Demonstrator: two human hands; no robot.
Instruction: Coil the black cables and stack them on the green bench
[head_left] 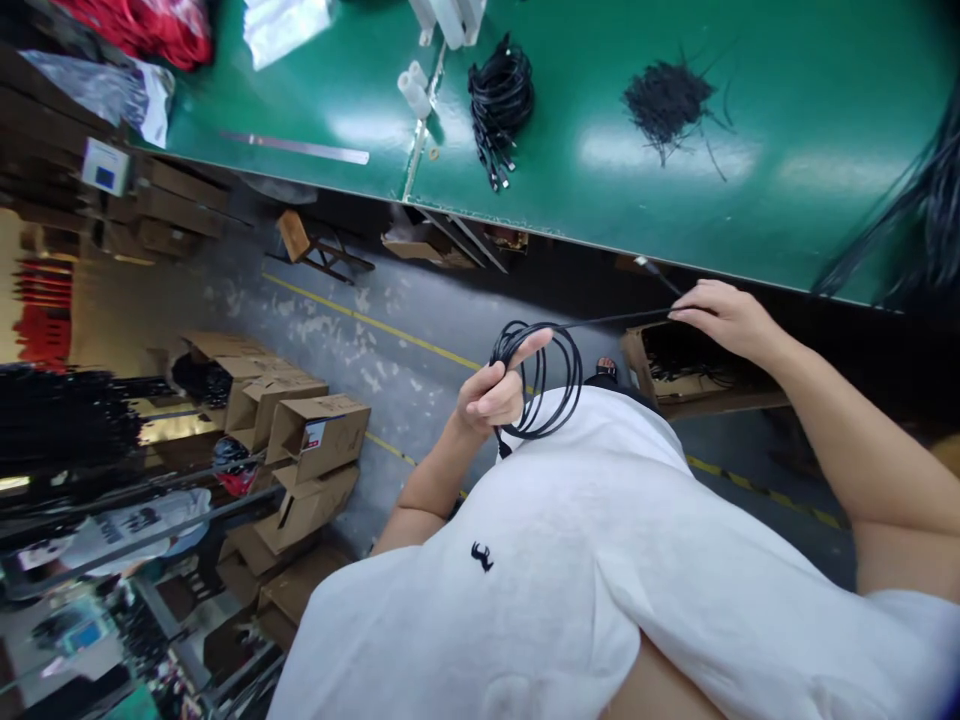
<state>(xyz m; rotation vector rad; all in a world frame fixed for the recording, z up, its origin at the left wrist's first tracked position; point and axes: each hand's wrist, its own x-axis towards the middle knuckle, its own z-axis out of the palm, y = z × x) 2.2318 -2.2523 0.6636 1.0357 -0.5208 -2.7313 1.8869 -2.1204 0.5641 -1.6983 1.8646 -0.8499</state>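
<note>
A coiled black cable (574, 375) hangs in several loops from my left hand (496, 392), whose fingers are curled round it while the index finger sticks out through the loops. From the coil the cable runs taut to my right hand (716, 312), which pinches it near one end between thumb and fingers. A light-tipped plug (642, 262) sticks out beyond the right fingers. Another dark end (504, 448) dangles below the coil. Both hands are in front of my white shirt, just off the table's edge.
On the green table (570, 190) lie a bundle of coiled black cables (501, 95), a heap of thin black ties (667, 100), a metal ruler (300, 148) and white rolls (414, 90). More black cables (937, 210) lie at the right. Cardboard boxes (319, 435) stand on the left.
</note>
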